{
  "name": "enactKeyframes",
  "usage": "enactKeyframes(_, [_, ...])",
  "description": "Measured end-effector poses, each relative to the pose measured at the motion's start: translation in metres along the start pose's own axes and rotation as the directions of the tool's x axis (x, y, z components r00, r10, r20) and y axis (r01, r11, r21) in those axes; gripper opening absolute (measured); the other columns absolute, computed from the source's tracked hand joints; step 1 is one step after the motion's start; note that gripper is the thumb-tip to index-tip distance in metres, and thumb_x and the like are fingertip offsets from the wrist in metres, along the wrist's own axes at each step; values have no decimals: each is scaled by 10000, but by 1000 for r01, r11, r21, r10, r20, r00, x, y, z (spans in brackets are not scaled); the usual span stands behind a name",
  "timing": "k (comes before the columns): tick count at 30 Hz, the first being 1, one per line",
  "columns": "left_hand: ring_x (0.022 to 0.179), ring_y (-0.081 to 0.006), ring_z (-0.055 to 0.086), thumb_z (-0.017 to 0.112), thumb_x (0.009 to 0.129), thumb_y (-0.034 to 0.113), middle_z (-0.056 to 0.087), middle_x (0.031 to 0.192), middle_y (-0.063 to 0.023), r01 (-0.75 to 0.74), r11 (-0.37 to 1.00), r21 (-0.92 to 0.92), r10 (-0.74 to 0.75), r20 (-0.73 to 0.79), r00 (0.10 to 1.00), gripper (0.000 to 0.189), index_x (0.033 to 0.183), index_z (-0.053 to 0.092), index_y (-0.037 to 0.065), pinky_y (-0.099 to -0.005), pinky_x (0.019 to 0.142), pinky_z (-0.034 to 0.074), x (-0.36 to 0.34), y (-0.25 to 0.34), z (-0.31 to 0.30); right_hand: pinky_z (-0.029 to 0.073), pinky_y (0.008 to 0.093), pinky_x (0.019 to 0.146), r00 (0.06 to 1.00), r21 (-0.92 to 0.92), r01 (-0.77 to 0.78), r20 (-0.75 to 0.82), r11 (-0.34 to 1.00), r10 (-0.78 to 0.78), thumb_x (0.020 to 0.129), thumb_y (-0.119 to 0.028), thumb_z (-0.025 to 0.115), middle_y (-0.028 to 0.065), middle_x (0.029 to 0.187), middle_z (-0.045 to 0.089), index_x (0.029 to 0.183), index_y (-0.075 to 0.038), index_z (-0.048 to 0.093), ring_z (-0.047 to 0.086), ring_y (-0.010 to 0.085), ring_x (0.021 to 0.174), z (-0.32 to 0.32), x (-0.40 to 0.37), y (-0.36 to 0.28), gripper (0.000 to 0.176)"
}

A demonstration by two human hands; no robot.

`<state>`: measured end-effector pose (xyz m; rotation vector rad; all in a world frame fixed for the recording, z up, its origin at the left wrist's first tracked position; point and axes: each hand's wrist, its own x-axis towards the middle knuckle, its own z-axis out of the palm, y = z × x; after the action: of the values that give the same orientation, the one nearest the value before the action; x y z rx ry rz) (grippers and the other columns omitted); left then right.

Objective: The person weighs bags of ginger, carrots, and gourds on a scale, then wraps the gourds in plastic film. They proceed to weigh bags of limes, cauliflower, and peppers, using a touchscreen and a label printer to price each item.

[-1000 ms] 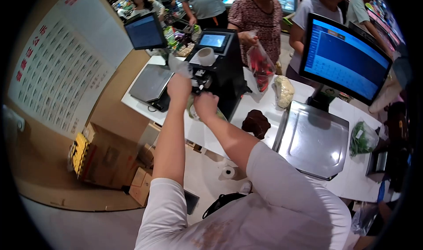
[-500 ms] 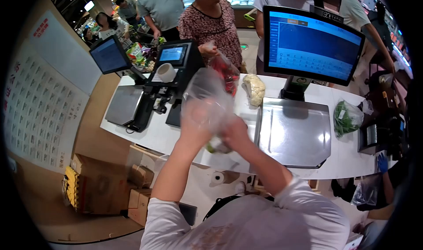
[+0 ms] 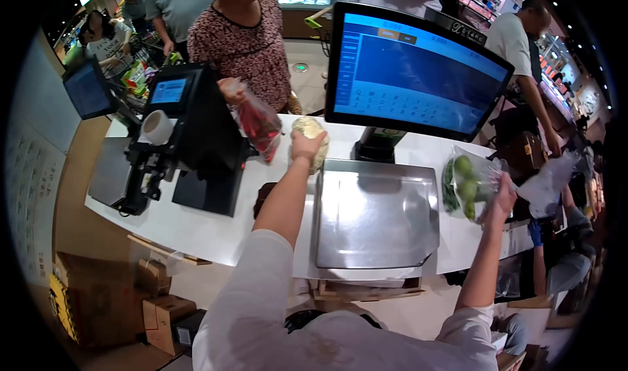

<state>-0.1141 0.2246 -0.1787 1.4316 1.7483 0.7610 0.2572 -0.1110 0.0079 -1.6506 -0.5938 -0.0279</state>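
My left hand is closed on a pale, knobbly item in a clear bag, on the white counter left of the steel scale plate. Out to the right, my right hand grips a clear bag of round green produce. Behind that bag, partly covered by it, lies a bag of dark green vegetables. A person across the counter holds a bag of red produce above the counter, left of the pale item.
A large screen stands behind the scale plate. At the left are a black label printer, a white roll and a second scale. Several people stand beyond the counter. A blue-gloved hand shows at the right.
My hands have parted: the left is now on the pale item, the right has carried a bag to the right. The view has turned right. The bag of red produce hangs lower.
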Motion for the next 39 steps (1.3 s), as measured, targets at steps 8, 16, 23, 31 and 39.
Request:
enactKeyframes(8, [1091,-257,591,655,863,314,589,1211,-135,133,749,-649,117,328,937,588,1317,440,8,-369,885,488,9,-50,-8,455,316,839,989,-64,-121,75,991,126,913,-384,554,106,1005,680,1000,17,697,605,193,929,89,79,167,435])
enactKeyframes(16, [1212,-258,519,469,986,302,514,1329,-125,222,378,-899,189,310,932,489,1375,378,20,-400,1018,431,-94,-63,-131,391,326,999,921,-201,-145,330,969,206,906,-400,555,156,1189,632,1275,9,553,583,263,1103,105,60,298,551])
enactKeyframes(23, [1188,-246,533,388,1008,315,536,1300,-135,441,538,-719,106,576,811,471,1351,406,-8,-398,1004,438,-215,2,-132,402,326,961,919,-528,-72,295,846,263,874,-349,630,167,1206,610,1269,46,530,566,272,1106,61,24,226,567])
enactKeyframes(31, [1153,-198,514,389,1013,315,547,1225,-105,426,577,-697,249,647,721,420,1315,436,26,-345,978,415,-281,33,-21,266,329,1094,721,308,-495,667,813,186,996,-218,389,148,1461,338,1483,-37,218,343,228,1332,53,-205,15,548])
enactKeyframes(39, [1075,-336,522,325,984,227,599,1155,-169,-755,655,37,744,143,652,388,1159,596,11,-409,948,373,-290,22,-12,233,333,1110,760,238,-362,635,901,138,1010,-236,359,200,1483,304,1467,15,215,304,287,1370,70,-208,27,541])
